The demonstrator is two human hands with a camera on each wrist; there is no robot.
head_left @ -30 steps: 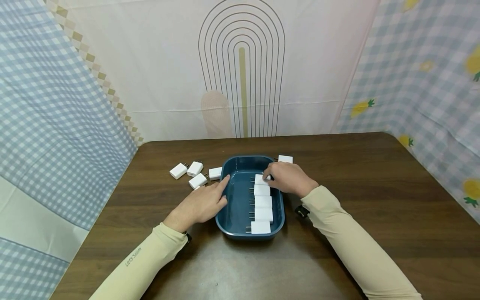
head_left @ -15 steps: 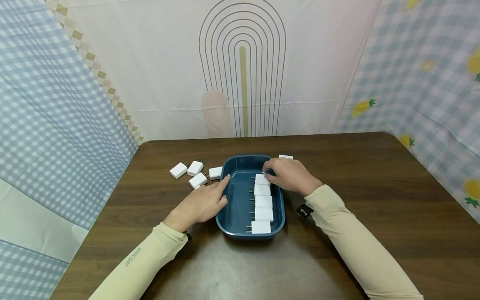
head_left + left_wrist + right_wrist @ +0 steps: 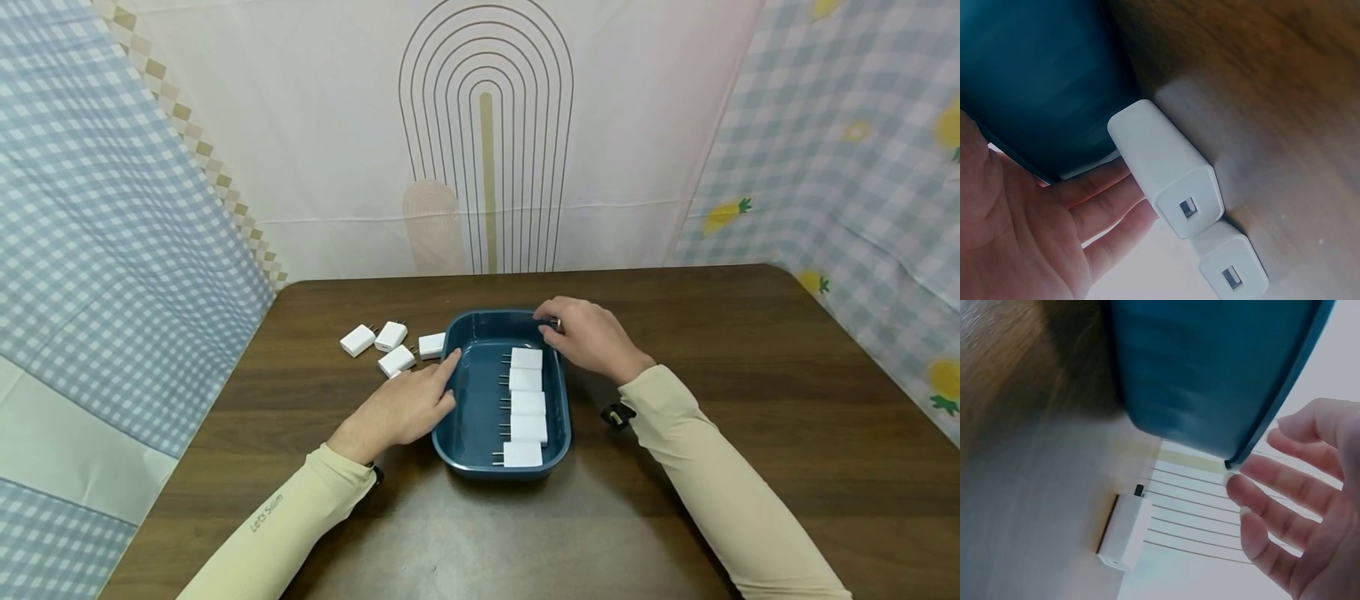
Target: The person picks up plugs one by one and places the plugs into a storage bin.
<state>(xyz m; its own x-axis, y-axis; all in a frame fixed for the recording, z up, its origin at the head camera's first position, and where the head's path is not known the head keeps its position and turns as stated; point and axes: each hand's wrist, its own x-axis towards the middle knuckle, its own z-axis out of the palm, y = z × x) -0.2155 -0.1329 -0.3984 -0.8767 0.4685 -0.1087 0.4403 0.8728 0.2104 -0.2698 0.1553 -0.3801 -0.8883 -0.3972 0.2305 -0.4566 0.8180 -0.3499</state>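
A dark blue rectangular tray (image 3: 480, 468) stands on the table. Inside it, along the right side, several white USB charger plugs (image 3: 527, 403) lie in a column, prongs to the left. The index finger of my left hand (image 3: 403, 408) touches the tray's left rim; its other fingers are near a charger plug (image 3: 1160, 162) beside the tray. At the tray's far right corner, my right hand (image 3: 592, 337) hovers with loosely bent fingers, holding nothing that I can see. One charger plug (image 3: 1125, 531) lies on the table below those fingers; the head view mostly hides it behind the hand.
Left of the tray, several more loose charger plugs (image 3: 391, 336) lie on the brown wooden table (image 3: 712, 333). Patterned cloths (image 3: 322, 125) hang behind the table and at both sides.
My right hand has come off the farthest charger plug in the tray and moved back and right over the rim. My left hand stays at the left rim.
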